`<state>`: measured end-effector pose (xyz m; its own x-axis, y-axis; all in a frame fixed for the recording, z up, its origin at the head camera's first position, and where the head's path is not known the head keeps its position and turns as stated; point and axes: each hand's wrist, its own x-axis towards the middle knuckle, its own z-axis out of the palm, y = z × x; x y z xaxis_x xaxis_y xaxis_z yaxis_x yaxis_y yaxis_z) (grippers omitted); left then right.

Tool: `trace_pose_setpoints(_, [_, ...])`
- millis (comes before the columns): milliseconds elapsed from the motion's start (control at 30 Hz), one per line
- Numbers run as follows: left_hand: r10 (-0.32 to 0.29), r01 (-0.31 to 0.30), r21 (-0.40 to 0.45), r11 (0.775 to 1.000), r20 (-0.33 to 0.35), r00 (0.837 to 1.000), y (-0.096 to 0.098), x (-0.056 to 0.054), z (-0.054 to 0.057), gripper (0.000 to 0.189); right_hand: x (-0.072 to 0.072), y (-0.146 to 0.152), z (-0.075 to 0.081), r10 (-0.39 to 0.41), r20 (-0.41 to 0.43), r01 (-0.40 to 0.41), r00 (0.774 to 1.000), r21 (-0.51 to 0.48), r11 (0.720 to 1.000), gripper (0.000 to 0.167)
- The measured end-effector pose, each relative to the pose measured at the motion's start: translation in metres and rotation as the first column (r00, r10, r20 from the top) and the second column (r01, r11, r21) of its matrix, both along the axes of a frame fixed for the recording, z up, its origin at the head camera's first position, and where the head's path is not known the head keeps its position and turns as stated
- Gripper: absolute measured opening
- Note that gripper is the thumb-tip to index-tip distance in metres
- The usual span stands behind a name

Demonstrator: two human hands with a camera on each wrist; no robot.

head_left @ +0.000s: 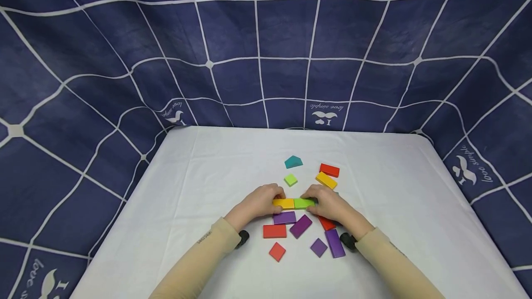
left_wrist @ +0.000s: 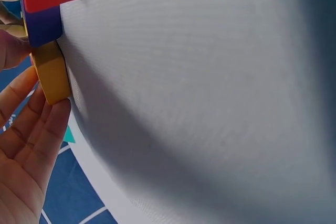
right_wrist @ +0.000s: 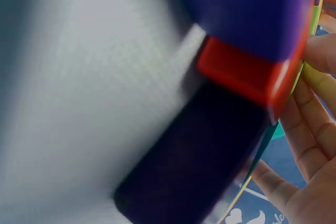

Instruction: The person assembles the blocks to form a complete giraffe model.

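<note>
A yellow block and a green block lie end to end in a row on the table. Thumb and fingers of my left hand pinch the yellow block at its left end. On the other side, my right hand pinches the green block near its right end. The left wrist view shows fingertips along the yellow block, beside a purple block. In the right wrist view a red block and a dark block cover much of the right hand's grip.
Nearer me lie purple blocks, red blocks and a long purple block by the right wrist. Behind the hands are a lime square, a teal block, another yellow block and a red one.
</note>
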<state>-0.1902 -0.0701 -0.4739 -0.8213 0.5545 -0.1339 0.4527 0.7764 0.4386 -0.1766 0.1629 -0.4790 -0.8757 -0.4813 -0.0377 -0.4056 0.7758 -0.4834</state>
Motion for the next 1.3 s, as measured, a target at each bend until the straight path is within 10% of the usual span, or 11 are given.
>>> trace_pose_setpoints(1300, [0.031,-0.040,0.111,0.993,0.081,0.996,-0.001,0.000,-0.004,0.022,0.002,0.003,0.012,0.031,-0.086,-0.036,0.996,-0.055,0.998,0.024])
